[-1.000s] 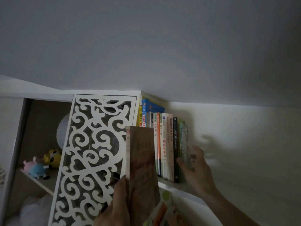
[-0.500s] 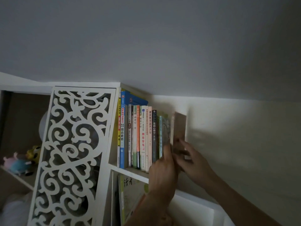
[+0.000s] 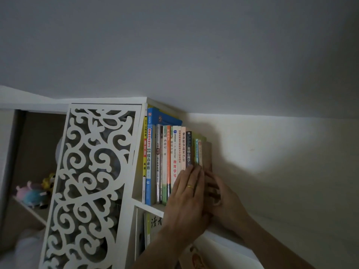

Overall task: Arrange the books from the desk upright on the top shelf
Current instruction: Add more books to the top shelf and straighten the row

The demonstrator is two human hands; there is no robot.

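White top shelf (image 3: pixel 148 207) with upright books (image 3: pixel 171 162), both hands against them.

Both hands (image 3: pixel 186 193) pressing upright books (image 3: pixel 175 152)

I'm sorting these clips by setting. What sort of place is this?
Probably a home bedroom or study: a white bookshelf with upright books, a carved white door panel, and plush toys in the next cubby.
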